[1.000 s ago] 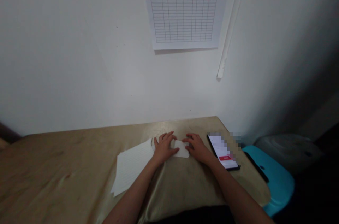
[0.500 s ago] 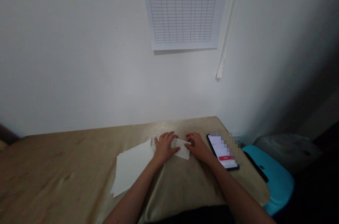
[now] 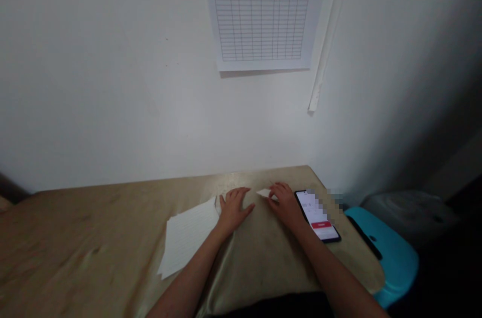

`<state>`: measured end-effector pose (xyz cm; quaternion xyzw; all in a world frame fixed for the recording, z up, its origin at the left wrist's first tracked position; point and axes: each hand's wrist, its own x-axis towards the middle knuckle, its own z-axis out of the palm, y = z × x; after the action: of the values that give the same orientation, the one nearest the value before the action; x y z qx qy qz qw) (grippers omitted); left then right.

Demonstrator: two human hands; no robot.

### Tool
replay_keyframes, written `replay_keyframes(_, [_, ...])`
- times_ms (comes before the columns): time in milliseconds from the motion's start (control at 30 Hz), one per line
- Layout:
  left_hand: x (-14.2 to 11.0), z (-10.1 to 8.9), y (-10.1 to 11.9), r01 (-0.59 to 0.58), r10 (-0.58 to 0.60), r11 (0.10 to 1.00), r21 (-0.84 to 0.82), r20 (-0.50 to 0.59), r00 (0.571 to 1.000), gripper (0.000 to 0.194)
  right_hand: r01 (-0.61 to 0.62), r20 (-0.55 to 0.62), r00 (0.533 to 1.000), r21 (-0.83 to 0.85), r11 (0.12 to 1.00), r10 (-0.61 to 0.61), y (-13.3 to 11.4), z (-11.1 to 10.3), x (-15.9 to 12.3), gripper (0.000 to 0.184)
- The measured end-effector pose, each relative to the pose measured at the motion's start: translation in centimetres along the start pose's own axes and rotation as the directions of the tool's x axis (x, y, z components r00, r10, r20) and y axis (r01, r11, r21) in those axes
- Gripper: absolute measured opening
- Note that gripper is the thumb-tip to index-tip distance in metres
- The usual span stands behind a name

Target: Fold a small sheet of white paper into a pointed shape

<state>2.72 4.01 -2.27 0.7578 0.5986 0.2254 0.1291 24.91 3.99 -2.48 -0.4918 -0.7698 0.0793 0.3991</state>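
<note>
Roughly between hands: paper (in right)

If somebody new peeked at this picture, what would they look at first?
Probably the big printed grid sheet high on the wall, then the bright blue object at the right end of the table. After that, likely the lit phone lying beside the right hand, which pinches a small white paper.

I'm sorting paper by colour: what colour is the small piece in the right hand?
The small paper is white; it shows best in the head view.
</note>
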Motion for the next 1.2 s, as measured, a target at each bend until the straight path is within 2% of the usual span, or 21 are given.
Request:
replay_keyframes(100, [-0.1, -0.1, 0.2, 0.000, 0.000, 1.000, 0.010, -0.001, 1.000, 0.053, -0.035, 0.096, 0.995, 0.011, 0.999, 0.033, -0.2, 0.3, -0.3, 0.004])
replay_keyframes(200, [-0.2, -0.2, 0.3, -0.007, 0.007, 1.000, 0.022, 0.004, 1.000, 0.049, -0.069, 0.196, 0.979, 0.017, 0.997, 0.064, -0.4, 0.4, -0.4, 0.010])
replay_keyframes(300, [-0.2, -0.3, 0.4, -0.001, 0.000, 0.999, 0.035, 0.025, 1.000, 0.040, -0.072, 0.234, 0.970, -0.005, 0.997, 0.071, -0.3, 0.5, -0.5, 0.015])
replay_keyframes(433, [-0.1, -0.4, 0.5, -0.001, -0.001, 0.999, 0.041, 0.055, 0.998, 0.025, -0.068, 0.239, 0.968, -0.034, 0.997, 0.074, 0.1, 0.7, -0.5, 0.023])
replay_keyframes(567, [-0.2, -0.5, 0.4, -0.021, 0.018, 0.999, 0.045, 0.072, 0.997, 0.021, -0.073, 0.239, 0.967, -0.083, 0.994, 0.091, 0.6, 0.9, -0.6, 0.027])
replay_keyframes(733, [-0.3, -0.3, 0.5, -0.036, 0.030, 0.996, 0.077, 0.079, 0.996, 0.026, -0.103, 0.248, 0.963, -0.028, 0.994, 0.107, 0.6, 1.0, -0.6, 0.032])
replay_keyframes(1067, [-0.3, 0.1, 0.4, -0.005, -0.006, 0.990, 0.138, 0.084, 0.996, 0.041, -0.154, 0.167, 0.979, 0.240, 0.958, 0.116, -0.3, 0.3, -0.2, 0.034])
replay_keyframes(1200, [-0.3, 0.1, 0.4, 0.008, -0.024, 0.987, 0.160, 0.093, 0.995, 0.049, -0.228, 0.184, 0.966, 0.271, 0.935, 0.182, -0.4, 0.3, -0.1, 0.030])
